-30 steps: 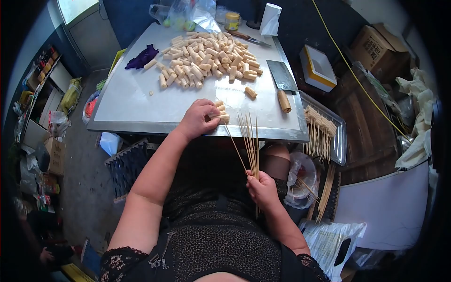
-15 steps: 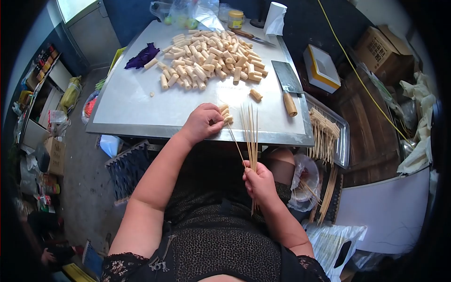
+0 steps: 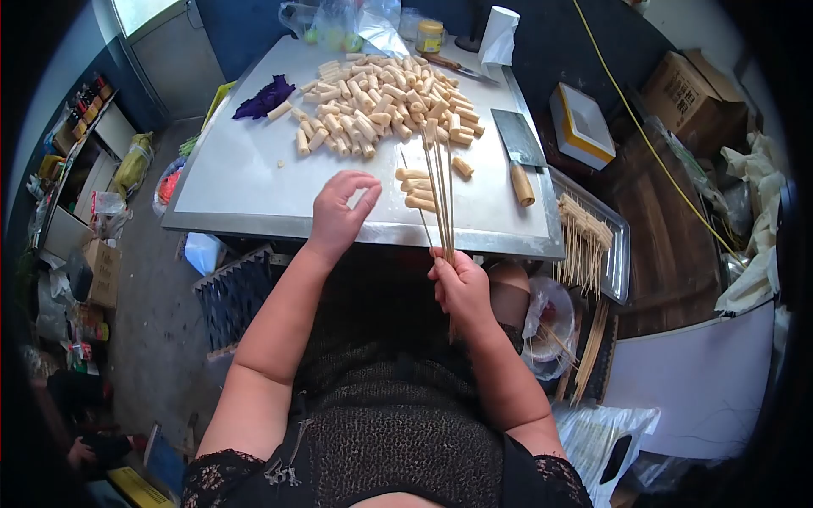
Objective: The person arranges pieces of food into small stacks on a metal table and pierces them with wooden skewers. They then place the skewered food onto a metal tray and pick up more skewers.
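The left hand (image 3: pixel 339 213) has nothing in it. Its thumb and pointing finger are bent toward each other, with a gap between the tips. The right hand (image 3: pixel 461 288) pinches a bunch of thin sticks (image 3: pixel 447 203) between its thumb and fingers. The sticks point away from the body, past the right fingers. One loose stick (image 3: pixel 426 227) leans out to the left from the same fingers.

The little row of pale rolls (image 3: pixel 421 204) lies on the table (image 3: pixel 229 178), to the right of the left fingertips and apart from them. It is ahead of the right fingers, a bit to their left. The rolls lie long ways from left to right, so their ends face the left fingers. The left hand is nearer. The loose stick runs across the row, but I cannot tell if it touches.

I count four rolls in the row. One lone roll (image 3: pixel 462 167) sits farther ahead of the right fingers, a bit to their right. The big heap of rolls (image 3: pixel 373 97), far ahead of both hands' fingers, has too many to count. The bunch has a few sticks, too close together to count. One big chopper (image 3: pixel 518 140) lies ahead and right of the right fingers, and one tray (image 3: pixel 621 254) is off to their right
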{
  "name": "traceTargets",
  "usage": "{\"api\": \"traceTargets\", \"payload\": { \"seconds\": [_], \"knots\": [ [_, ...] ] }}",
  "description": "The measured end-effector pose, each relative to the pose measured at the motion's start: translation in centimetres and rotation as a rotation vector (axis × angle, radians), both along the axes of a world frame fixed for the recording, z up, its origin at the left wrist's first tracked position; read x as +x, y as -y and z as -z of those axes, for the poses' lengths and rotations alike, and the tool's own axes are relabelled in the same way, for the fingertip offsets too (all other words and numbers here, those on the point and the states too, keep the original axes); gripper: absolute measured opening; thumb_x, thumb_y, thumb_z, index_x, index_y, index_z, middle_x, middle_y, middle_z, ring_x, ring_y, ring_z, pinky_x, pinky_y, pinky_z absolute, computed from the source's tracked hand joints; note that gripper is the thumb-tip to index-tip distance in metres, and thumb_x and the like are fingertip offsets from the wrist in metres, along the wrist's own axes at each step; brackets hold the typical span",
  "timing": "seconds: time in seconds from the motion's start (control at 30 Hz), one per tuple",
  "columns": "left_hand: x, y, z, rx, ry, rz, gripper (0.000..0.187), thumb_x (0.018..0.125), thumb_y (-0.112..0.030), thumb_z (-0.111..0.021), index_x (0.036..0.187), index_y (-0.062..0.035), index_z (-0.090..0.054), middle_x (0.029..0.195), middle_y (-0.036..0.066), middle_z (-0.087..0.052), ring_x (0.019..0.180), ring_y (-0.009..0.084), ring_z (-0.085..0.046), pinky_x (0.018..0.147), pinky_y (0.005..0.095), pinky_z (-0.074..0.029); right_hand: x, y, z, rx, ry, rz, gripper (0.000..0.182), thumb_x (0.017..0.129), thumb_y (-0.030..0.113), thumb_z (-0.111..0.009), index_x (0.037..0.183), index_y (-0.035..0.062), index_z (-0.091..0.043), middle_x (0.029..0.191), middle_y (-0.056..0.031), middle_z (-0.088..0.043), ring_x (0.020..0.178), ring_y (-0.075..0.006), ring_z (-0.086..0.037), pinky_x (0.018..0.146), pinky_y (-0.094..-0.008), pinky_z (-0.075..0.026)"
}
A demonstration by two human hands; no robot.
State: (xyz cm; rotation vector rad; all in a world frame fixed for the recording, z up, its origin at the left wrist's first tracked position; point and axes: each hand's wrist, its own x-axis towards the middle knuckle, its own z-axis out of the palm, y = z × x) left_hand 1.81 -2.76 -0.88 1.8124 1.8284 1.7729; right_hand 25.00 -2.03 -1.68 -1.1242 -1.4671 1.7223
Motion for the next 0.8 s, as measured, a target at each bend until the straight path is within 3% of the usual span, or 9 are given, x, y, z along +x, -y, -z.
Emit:
{"api": "traceTargets", "payload": {
  "seconds": [0.17,0.23,0.3,0.37,0.5,0.57,0.8],
  "knots": [
    [1.4,-1.3,1.3,-0.034,-0.173,0.108,0.012,0.082,-0.011,-0.071,0.091,-0.0034,-0.069,0.097,0.011,-0.066,0.093,0.0258,-0.063,0.084,0.0332,-0.05,-0.1,0.4,1.9,-0.094,0.01,-0.041,0.024,0.098,0.018,-0.05,0.115,0.0019,-0.058,0.076,-0.0007,-0.058,0.053,-0.0062,-0.051,0.042,-0.0206,-0.04],
    [1.6,-1.7,2.1,-0.224,-0.325,0.182,0.014,0.081,-0.015,-0.071,0.091,-0.004,-0.069,0.094,0.011,-0.065,0.09,0.0276,-0.062,0.083,0.0354,-0.05,0.6,0.2,2.5,-0.113,-0.041,-0.012,0.025,0.098,0.018,-0.05,0.116,0.0025,-0.057,0.078,-0.0013,-0.058,0.055,-0.0068,-0.052,0.042,-0.0207,-0.04],
    [1.4,-1.9,1.9,-0.242,-0.293,0.197,0.016,0.08,-0.017,-0.072,0.089,-0.0047,-0.069,0.093,0.011,-0.064,0.089,0.0288,-0.061,0.082,0.0369,-0.049,2.8,-0.5,2.3,-0.106,-0.163,0.156,0.025,0.099,0.019,-0.049,0.116,0.0026,-0.058,0.074,-0.0006,-0.056,0.052,-0.0062,-0.05,0.042,-0.02,-0.039],
    [1.7,-1.7,1.0,-0.181,-0.381,0.14,0.017,0.078,-0.018,-0.074,0.086,-0.0047,-0.069,0.095,0.01,-0.063,0.089,0.028,-0.061,0.082,0.0366,-0.049,5.8,-0.5,1.6,-0.085,-0.121,0.065,0.027,0.099,0.024,-0.05,0.114,0.0042,-0.059,0.068,0.0024,-0.053,0.046,-0.0035,-0.043,0.04,-0.0185,-0.033],
    [2.1,-2.1,1.7,-0.185,-0.323,0.2,0.017,0.074,-0.017,-0.075,0.083,-0.0043,-0.068,0.096,0.01,-0.062,0.088,0.0267,-0.061,0.08,0.0354,-0.05,7.6,2.3,1.5,-0.231,0.035,-0.106,0.028,0.099,0.025,-0.05,0.114,0.0046,-0.061,0.067,0.0054,-0.049,0.047,-0.0017,-0.038,0.04,-0.0175,-0.029],
    [2.0,-2.8,2.4,-0.283,-0.17,0.203,0.016,0.072,-0.014,-0.076,0.081,-0.0038,-0.068,0.094,0.01,-0.061,0.086,0.0244,-0.061,0.077,0.0334,-0.05,7.8,2.9,2.6,-0.268,0.042,-0.129,0.029,0.098,0.026,-0.051,0.115,0.0067,-0.064,0.063,0.0082,-0.045,0.048,-0.0018,-0.037,0.042,-0.0188,-0.031],
    [2.2,-3.5,3.4,-0.301,-0.049,0.135,0.012,0.072,-0.011,-0.074,0.079,-0.0035,-0.069,0.089,0.009,-0.06,0.082,0.0211,-0.061,0.075,0.0307,-0.05,7.8,3.4,3.4,-0.25,-0.027,-0.054,0.025,0.096,0.016,-0.054,0.116,0.004,-0.061,0.064,0.0056,-0.049,0.045,-0.0025,-0.039,0.04,-0.0187,-0.031]
  ]
}}
